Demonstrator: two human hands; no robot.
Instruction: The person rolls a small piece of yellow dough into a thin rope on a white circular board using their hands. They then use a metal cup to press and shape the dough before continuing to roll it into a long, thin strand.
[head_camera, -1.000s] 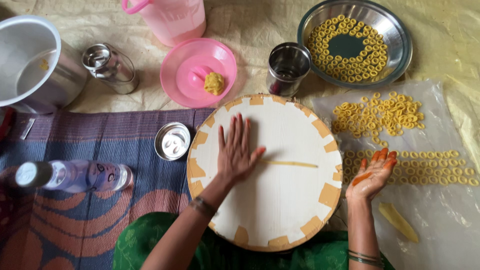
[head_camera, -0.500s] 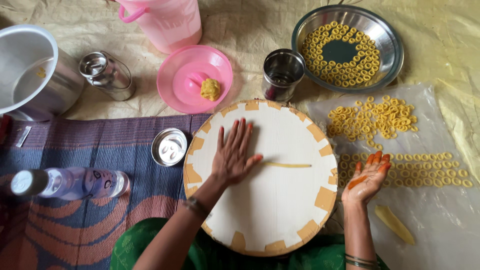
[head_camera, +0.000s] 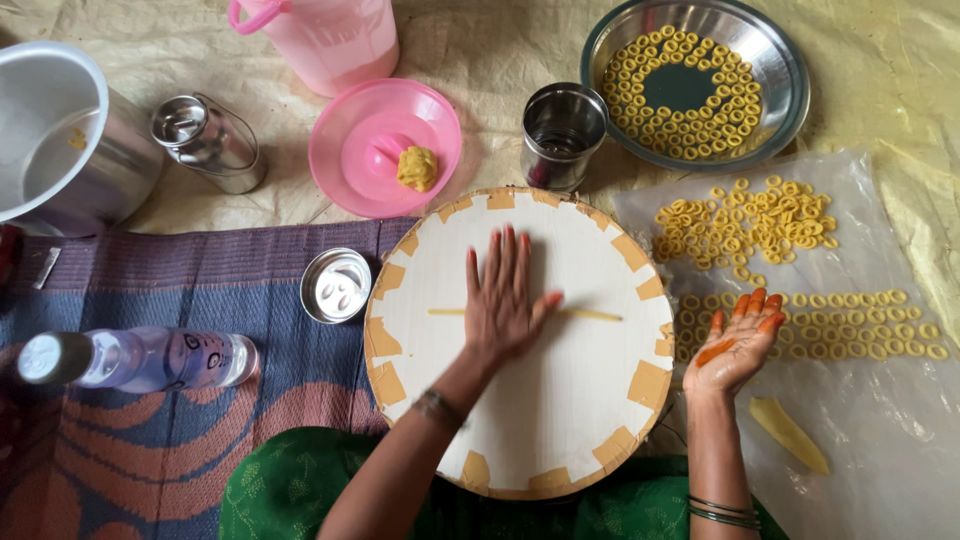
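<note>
Head view showed the left hand (head_camera: 503, 300) pressed flat, grip wide, on a thin dough strand (head_camera: 590, 314) lying across the round white board (head_camera: 560, 420), while the right hand (head_camera: 735, 340) hovered palm-up, grip wide and holding nothing, above dough rings (head_camera: 850, 325) on plastic sheet (head_camera: 880, 440).
</note>
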